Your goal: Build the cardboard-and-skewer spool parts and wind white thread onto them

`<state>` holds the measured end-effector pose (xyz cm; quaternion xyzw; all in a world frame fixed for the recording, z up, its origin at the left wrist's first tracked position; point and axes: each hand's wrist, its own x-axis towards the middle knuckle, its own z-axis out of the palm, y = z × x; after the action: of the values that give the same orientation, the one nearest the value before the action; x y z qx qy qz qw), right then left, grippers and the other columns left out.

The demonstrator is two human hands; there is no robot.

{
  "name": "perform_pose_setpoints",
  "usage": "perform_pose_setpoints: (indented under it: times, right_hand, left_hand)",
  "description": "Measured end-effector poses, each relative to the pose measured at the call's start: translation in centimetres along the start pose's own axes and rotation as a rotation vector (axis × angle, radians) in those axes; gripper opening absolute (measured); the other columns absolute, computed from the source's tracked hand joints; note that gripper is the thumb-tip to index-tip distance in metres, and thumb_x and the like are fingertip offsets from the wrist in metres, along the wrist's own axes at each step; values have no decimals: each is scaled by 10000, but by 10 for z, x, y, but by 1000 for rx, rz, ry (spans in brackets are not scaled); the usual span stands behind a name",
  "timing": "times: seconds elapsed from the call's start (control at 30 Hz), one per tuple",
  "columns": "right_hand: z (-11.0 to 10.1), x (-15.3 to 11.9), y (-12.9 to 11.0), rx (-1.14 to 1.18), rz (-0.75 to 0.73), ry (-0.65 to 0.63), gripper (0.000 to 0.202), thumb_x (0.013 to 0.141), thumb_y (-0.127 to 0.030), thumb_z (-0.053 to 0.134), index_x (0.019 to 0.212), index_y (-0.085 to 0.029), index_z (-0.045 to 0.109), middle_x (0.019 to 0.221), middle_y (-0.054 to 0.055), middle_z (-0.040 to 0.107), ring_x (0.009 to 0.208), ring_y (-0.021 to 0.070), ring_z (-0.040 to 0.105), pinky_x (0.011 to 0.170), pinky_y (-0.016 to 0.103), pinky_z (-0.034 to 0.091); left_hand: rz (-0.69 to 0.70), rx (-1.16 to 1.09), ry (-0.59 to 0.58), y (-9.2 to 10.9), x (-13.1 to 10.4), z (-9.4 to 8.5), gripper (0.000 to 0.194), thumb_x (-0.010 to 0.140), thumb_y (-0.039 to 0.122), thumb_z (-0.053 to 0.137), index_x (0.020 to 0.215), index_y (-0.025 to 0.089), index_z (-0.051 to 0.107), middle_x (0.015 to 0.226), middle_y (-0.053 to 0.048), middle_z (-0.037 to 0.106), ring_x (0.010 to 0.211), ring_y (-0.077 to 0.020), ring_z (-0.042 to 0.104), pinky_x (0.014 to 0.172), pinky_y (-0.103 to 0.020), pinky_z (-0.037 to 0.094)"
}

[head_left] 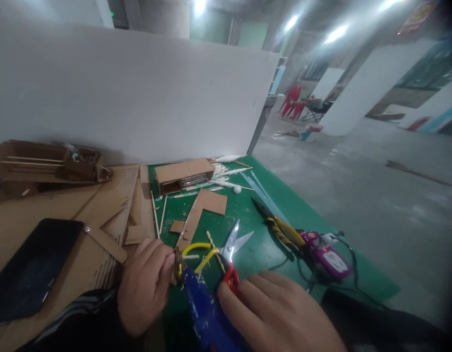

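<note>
My left hand [148,278] is closed, with thumb and fingers pinching a small brown cardboard piece [177,261] on edge. My right hand [273,313] wraps round a blue glue gun [200,303] specked with pale bits; a red part, seemingly its trigger, shows by the fingers. The gun's nozzle end points up and left, close to the cardboard piece; whether they touch I cannot tell. Just beyond lies a pair of scissors [233,243], blades apart, with yellow loop handles. An L-shaped cardboard piece [200,212] rests behind the left hand.
A black tablet-like slab [35,266] lies on cardboard sheets at left. Behind are a cardboard box [185,171] and a larger cardboard build [46,161]. Yellow-handled pliers [284,232] and a purple power strip [330,261] with cords lie right on the green table [368,286].
</note>
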<state>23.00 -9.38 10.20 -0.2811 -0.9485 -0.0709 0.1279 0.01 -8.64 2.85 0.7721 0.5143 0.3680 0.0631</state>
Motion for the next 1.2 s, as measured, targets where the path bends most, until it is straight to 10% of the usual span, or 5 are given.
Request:
perform_pose_setpoints:
  times: [1.2]
  right_hand:
    - [0,0,-1,-17,-3,27,373,1013,-194,252,1007,-142,622,647,20,591,499,159,509,469,327,318]
  left_hand:
    - [43,65,7,0,-1,0,305,963,116,365,672,194,415,646,-15,436,675,-189,399,623,-331,297]
